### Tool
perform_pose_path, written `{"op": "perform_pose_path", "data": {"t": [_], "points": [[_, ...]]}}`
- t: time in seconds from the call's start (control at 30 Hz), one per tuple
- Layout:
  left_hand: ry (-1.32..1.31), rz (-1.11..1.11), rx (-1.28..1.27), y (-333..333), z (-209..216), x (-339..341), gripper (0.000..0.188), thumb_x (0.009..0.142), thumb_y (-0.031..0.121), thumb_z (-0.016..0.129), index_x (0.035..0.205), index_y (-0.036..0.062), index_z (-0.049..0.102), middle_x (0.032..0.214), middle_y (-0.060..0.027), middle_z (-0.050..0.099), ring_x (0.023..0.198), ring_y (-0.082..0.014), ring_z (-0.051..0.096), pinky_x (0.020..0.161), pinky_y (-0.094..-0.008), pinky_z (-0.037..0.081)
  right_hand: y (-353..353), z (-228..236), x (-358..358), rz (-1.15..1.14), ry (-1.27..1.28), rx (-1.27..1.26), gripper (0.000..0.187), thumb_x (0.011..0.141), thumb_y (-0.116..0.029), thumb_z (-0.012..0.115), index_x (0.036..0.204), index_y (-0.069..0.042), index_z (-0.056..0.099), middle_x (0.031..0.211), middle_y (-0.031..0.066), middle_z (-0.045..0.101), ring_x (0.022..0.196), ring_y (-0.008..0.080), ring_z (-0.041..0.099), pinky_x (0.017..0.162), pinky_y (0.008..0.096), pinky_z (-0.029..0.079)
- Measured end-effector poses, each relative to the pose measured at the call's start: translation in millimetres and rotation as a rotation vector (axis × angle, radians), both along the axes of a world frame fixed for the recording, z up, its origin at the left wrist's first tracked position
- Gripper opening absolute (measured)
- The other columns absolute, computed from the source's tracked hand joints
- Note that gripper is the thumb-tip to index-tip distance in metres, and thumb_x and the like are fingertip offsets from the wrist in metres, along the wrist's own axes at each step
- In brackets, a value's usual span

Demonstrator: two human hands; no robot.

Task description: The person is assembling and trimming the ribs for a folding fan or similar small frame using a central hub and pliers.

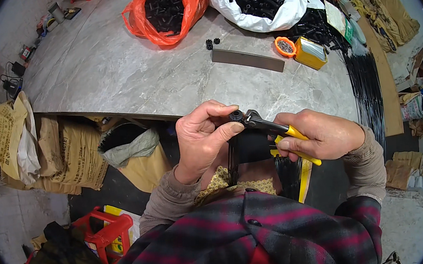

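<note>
A small black fitting [236,117] is being held up at the centre of the frame, pinched between thumb and fingers of the left hand [197,143]! Just to its right, the yellow-handled pliers [269,127] are gripped by the right hand [324,134], fingers wrapped round the handles, and the black head is brought right up beside the fitting; whether it is clamped there cannot be told from this angle.

Up past the hands, the grey marbled surface [94,67] is well stocked. At the top centre, black pieces are heaped in a red bag [137,21], and next to it more are piled in a white bag [269,24]. Below them a flat grey bar [248,61] is laid at a slant, with small black pieces [209,44] sitting near its left end. At its right, small bits are held in an orange cup [285,55], set just beside a yellow box [309,60]. Along the right, long black strips [365,93] are draped over the edge, and at the lower left a red stool [122,224] is seen.
</note>
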State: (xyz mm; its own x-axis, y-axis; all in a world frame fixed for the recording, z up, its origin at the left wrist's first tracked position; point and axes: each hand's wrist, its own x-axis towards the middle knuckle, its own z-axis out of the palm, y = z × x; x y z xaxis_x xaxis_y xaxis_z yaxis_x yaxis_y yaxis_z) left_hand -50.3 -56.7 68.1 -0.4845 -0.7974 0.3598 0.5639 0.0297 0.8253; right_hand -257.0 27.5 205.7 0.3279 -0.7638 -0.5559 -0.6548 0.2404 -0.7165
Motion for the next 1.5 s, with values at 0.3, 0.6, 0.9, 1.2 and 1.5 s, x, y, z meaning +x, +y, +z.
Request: {"op": "perform_pose_path", "data": {"t": [0.3,0.6,0.9,1.2,1.5], "points": [[-0.012,-0.043,0.076,-7,-4,5,0.03,0.081,-0.012,0.073,0.109,-0.0079,0.064,0.101,-0.0125,0.068,0.096,-0.0184,0.068,0.087,-0.0289,0.055,-6,-6,-8,0.039,-0.061,-0.027,0.025,0.103,-0.019,0.054,0.116,0.003,0.053,0.089,0.0077,0.069,0.081,0.0137,0.068,0.07,0.0301,0.053],[0.012,-0.111,0.177,-5,0,6,0.028,0.083,-0.009,0.071,0.11,-0.0081,0.063,0.098,-0.0204,0.071,0.09,-0.0234,0.071,0.084,-0.0357,0.058,-6,9,-20,0.142,-0.069,-0.083,0.033,0.103,-0.027,0.055,0.115,0.004,0.051,0.076,0.0088,0.063,0.065,0.0172,0.063,0.059,0.033,0.048],[-0.005,-0.066,0.117,4,4,2,0.026,0.084,-0.012,0.071,0.109,-0.0076,0.066,0.099,-0.0115,0.069,0.091,-0.0159,0.068,0.083,-0.0274,0.056,-12,22,-11,0.194,0.121,0.006,0.026,0.102,-0.022,0.055,0.11,0.002,0.052,0.071,0.0046,0.061,0.062,0.013,0.063,0.057,0.0287,0.049],[-0.058,-0.004,0.137,13,12,-1,0.028,0.082,-0.017,0.067,0.109,-0.0093,0.065,0.1,-0.0098,0.068,0.093,-0.0131,0.065,0.084,-0.0254,0.052,-4,8,-3,0.134,0.083,-0.083,0.022,0.101,-0.018,0.055,0.1,0.004,0.052,0.069,0.0101,0.061,0.058,0.0211,0.063,0.056,0.0359,0.048],[-0.015,-0.06,0.037,8,4,9,0.031,0.079,-0.013,0.073,0.109,-0.0093,0.065,0.103,-0.0121,0.067,0.092,-0.0163,0.066,0.086,-0.0261,0.052,3,2,-10,0.189,0.014,-0.118,0.024,0.102,-0.02,0.053,0.108,0.003,0.052,0.069,0.0138,0.062,0.062,0.0229,0.066,0.057,0.0364,0.049]]}}
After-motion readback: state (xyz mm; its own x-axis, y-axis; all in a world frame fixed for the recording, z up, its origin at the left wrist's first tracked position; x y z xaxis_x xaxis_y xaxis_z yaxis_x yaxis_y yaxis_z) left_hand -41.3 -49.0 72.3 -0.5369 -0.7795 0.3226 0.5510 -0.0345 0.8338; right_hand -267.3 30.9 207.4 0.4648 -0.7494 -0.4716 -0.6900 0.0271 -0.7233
